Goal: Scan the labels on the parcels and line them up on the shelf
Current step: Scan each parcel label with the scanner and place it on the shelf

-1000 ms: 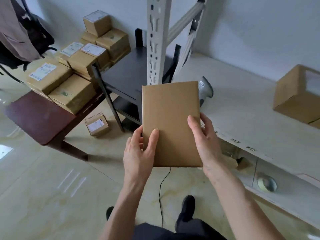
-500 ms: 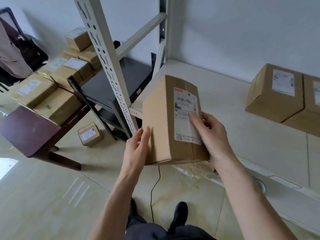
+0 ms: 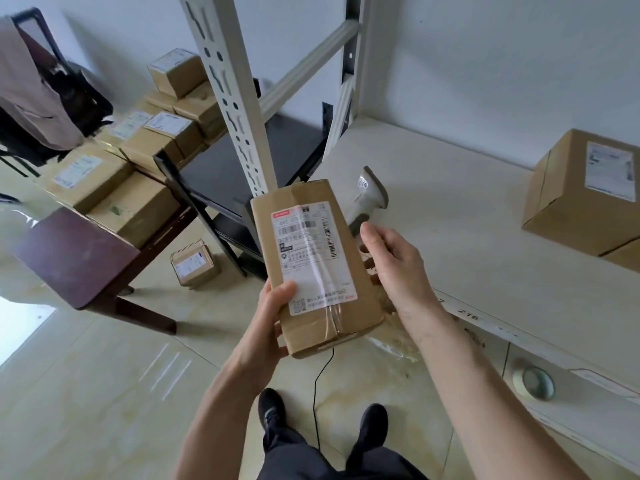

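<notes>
The pale shelf (image 3: pixel 450 216) runs along my right, and on its front edge I can read the printed number "216"; the marks beside it are too blurred to make out. At its far right stands a brown parcel already placed (image 3: pixel 581 195), its white label facing me, the print too small to read. To my left, a dark tabletop (image 3: pixel 76 258) carries a heap of waiting parcels (image 3: pixel 114 188), each with a white label I cannot read, and one small parcel (image 3: pixel 194 263) sits on the floor beside it. The parcel I hold (image 3: pixel 311 268) is in front of me, off the shelf's front edge, label side up: a white label (image 3: pixel 311 254) with a red tab, barcodes, a figure that looks like "642", and a QR code near my thumb; the rest is illegible. My left hand (image 3: pixel 273 327) grips its near left corner, thumb pressed on the label. My right hand (image 3: pixel 398 268) is spread loosely at the parcel's right side; I cannot tell whether it touches. Just beyond it, the grey scanner (image 3: pixel 369 195) lies on the shelf.
</notes>
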